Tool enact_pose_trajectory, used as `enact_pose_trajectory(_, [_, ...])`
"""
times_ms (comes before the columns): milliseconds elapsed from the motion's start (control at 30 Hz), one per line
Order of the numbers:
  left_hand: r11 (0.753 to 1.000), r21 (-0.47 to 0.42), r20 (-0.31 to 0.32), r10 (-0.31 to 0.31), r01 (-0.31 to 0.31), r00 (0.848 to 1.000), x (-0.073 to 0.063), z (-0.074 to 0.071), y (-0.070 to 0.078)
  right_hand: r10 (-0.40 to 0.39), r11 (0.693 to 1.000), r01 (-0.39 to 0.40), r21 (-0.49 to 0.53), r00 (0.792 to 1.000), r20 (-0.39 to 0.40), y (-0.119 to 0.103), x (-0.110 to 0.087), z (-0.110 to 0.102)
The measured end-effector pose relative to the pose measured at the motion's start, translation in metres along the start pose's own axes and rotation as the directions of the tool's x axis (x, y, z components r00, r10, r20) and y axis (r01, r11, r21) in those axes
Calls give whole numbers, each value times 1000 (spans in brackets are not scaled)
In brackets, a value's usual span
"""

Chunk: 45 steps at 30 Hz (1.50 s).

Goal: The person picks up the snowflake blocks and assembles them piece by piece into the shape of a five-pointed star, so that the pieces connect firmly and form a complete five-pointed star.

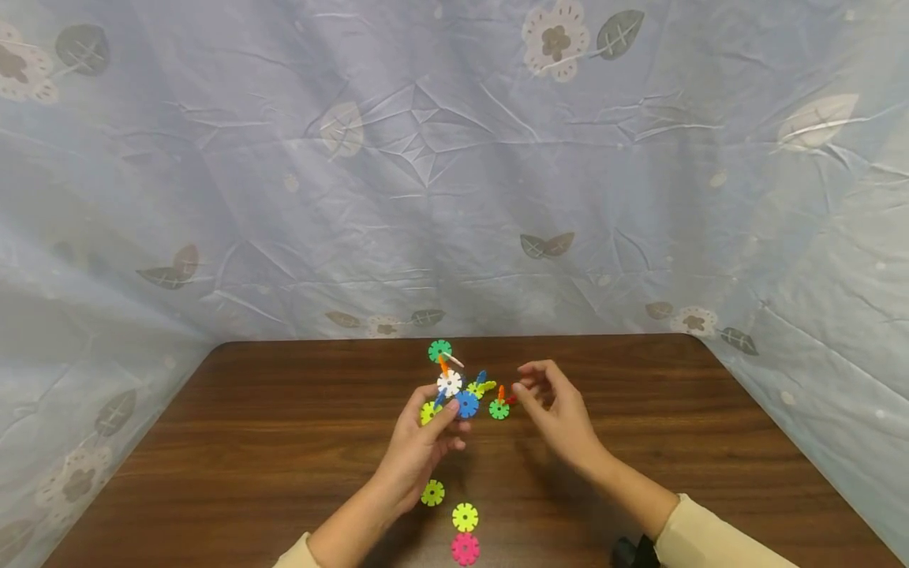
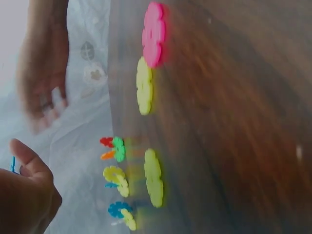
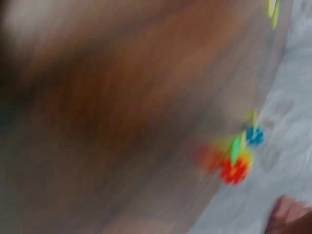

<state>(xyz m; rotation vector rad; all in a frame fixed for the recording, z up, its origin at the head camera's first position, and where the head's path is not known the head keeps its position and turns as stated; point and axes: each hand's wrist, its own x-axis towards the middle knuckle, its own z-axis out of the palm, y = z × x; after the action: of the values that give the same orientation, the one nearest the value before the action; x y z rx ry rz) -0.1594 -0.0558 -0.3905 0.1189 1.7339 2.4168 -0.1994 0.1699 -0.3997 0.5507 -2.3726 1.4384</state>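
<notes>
My left hand (image 1: 424,442) pinches a blue notched disc (image 1: 466,404) under its thumb. Just above the thumb a white disc (image 1: 449,383), an orange disc (image 1: 443,365) and a green disc (image 1: 439,351) line up, overlapping the hand's work in the head view. Beside the fingers a yellow-green disc (image 1: 430,412) shows partly. My right hand (image 1: 561,410) has loosely bent fingers with nothing seen in them. Nearest to it stands a small joined piece with a green disc (image 1: 499,409) and a red disc (image 3: 234,170). The left wrist view shows the right hand (image 2: 44,83) blurred.
A yellow-and-blue joined piece (image 1: 476,390) stands between the hands. Toward the near edge of the brown table (image 1: 284,442) lie a yellow-green disc (image 1: 432,493), a yellow disc (image 1: 465,517) and a pink disc (image 1: 465,549). A patterned cloth (image 1: 454,237) hangs behind.
</notes>
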Motion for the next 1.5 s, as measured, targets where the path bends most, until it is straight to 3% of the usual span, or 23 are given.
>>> enact_pose_trajectory(67, [1000, 10, -28, 4, -3, 1000, 0, -4, 2, 137, 987, -137, -88, 991, 2, 7, 3, -5])
enact_pose_trajectory(133, [1000, 21, -48, 1, 0, 999, 0, -7, 3, 261, 954, -250, -164, 964, 49, 12, 5, -7])
enact_pose_trajectory(233, [999, 43, -59, -4, 6, 998, 0, -9, 5, 359, 918, -320, -236, 922, 147, 16, 4, -2])
enact_pose_trajectory(333, [998, 56, -56, -8, 11, 998, 0, -11, 7, 371, 910, -317, -268, 911, 182, 17, 4, 9])
enact_pose_trajectory(467, [998, 60, -61, -9, 13, 998, 0, -12, 7, 344, 900, -272, -341, 922, 174, 16, 7, 22])
enact_pose_trajectory(733, [997, 73, -76, -19, 25, 997, 1, -15, 7, 353, 844, -233, -483, 920, 173, 20, 18, 35])
enact_pose_trajectory(1100, [999, 28, -53, -27, 29, 998, 0, -16, 9, 302, 879, -225, -420, 944, 129, 30, 29, 43])
enact_pose_trajectory(1500, [999, 45, -54, 6, -4, 999, 0, -16, 7, 295, 935, -261, -241, 948, 118, 33, 28, 37])
